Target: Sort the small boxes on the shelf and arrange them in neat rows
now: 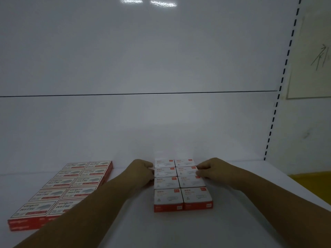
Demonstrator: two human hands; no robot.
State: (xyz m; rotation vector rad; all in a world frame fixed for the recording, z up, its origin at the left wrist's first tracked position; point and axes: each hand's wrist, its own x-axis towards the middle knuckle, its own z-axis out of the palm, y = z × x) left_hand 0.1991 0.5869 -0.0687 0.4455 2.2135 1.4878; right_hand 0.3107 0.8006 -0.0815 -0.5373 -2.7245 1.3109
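Note:
On the white shelf several small white-topped, red-sided boxes stand in two tidy columns at the centre. My left hand presses against the left side of this block, near its back rows. My right hand lies against the right side, its fingertips on the top edge of the second box from the back. To the left, several flatter red-and-white boxes lie in two columns, stacked two high. My left forearm crosses the front right corner of that group.
The white back panel of the shelf rises just behind the boxes. A slotted upright runs along the right edge, with a paper sheet beyond it. A yellow surface shows past the shelf's right edge.

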